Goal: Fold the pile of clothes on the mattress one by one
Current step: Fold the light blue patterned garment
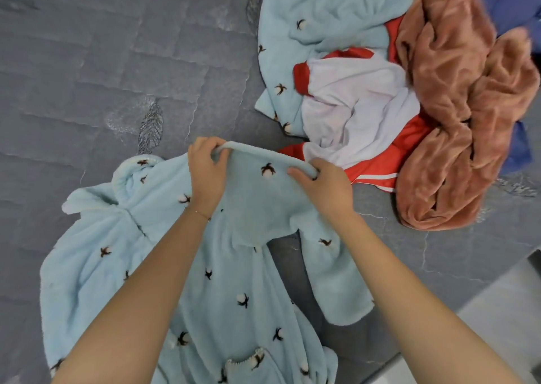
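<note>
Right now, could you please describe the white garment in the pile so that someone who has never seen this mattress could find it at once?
Start at the grey quilted mattress and look to the heap of unfolded clothes on its right side. There, between the pale blue fleece with dark sprigs and the crumpled rust-pink plush fabric, lies the white garment. It alone is smooth white with bright red trim.

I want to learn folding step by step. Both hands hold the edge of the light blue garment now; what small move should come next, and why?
Probably pull the held edge taut and lay it flat on the mattress. The left hand and right hand pinch a raised edge of the light blue garment, which lies rumpled, one sleeve splayed right.
</note>
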Demonstrator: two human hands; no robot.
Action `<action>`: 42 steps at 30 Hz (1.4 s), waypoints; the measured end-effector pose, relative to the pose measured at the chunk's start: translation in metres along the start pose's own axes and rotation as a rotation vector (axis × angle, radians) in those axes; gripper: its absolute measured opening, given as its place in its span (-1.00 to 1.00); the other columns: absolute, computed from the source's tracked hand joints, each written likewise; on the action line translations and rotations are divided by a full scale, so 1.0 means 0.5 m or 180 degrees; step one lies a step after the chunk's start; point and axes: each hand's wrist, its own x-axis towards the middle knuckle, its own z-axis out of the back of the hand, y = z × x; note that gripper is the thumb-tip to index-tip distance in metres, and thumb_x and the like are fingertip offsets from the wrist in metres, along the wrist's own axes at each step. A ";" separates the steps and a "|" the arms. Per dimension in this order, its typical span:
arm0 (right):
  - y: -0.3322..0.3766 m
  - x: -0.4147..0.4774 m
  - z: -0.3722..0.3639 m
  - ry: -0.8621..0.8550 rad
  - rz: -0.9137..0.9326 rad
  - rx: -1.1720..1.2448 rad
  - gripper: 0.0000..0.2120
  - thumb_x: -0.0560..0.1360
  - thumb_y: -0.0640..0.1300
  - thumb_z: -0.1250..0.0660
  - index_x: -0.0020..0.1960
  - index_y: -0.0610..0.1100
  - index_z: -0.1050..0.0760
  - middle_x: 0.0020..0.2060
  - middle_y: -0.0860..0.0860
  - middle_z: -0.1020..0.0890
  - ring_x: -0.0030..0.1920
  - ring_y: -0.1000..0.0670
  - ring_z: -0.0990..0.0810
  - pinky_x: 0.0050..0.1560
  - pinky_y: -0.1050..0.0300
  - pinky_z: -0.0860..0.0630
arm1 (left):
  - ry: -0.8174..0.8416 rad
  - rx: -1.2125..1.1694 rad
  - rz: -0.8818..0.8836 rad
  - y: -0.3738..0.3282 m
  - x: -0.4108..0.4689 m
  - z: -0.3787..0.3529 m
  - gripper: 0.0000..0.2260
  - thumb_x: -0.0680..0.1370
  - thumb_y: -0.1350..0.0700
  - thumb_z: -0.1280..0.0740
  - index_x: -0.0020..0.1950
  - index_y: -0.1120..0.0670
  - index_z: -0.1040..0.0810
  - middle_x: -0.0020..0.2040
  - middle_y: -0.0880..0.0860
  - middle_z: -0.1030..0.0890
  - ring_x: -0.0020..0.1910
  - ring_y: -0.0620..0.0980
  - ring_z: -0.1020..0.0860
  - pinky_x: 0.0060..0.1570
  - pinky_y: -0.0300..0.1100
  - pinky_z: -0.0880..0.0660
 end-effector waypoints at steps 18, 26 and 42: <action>-0.142 -0.011 0.085 0.0831 -0.0147 0.0318 -0.79 0.48 -0.07 -0.40 0.06 -0.12 -0.50 -0.20 0.11 -0.53 -0.22 0.13 -0.46 -0.27 0.25 -0.30 | 0.1398 -0.0449 -0.0082 -0.156 -0.017 -0.151 -0.90 0.62 0.19 -0.26 0.01 0.16 -0.56 -0.09 0.00 -0.58 -0.09 -0.20 -0.51 -0.04 -0.36 -0.40; -0.184 -0.008 0.161 0.0467 -0.0637 0.0628 -0.79 0.59 -0.09 -0.25 -0.17 -0.18 -0.41 -0.39 0.00 -0.41 -0.39 0.06 -0.35 -0.35 0.16 -0.28 | 0.1104 -0.0509 0.0084 -0.167 0.003 -0.154 -0.92 0.62 0.25 -0.25 -0.02 0.15 -0.53 -0.13 0.09 -0.53 -0.22 -0.16 -0.44 -0.19 -0.45 -0.36; -0.125 0.057 0.250 -0.0692 0.0405 -0.1191 -0.61 0.50 0.07 -0.37 0.27 -0.08 -0.54 0.19 -0.07 -0.52 0.28 -0.12 -0.40 0.33 0.04 -0.18 | 0.0678 0.0271 -0.0368 -0.163 -0.034 -0.152 -0.71 0.60 0.24 -0.28 0.32 0.23 -0.50 0.27 0.20 -0.55 0.27 0.18 -0.48 0.33 -0.09 -0.31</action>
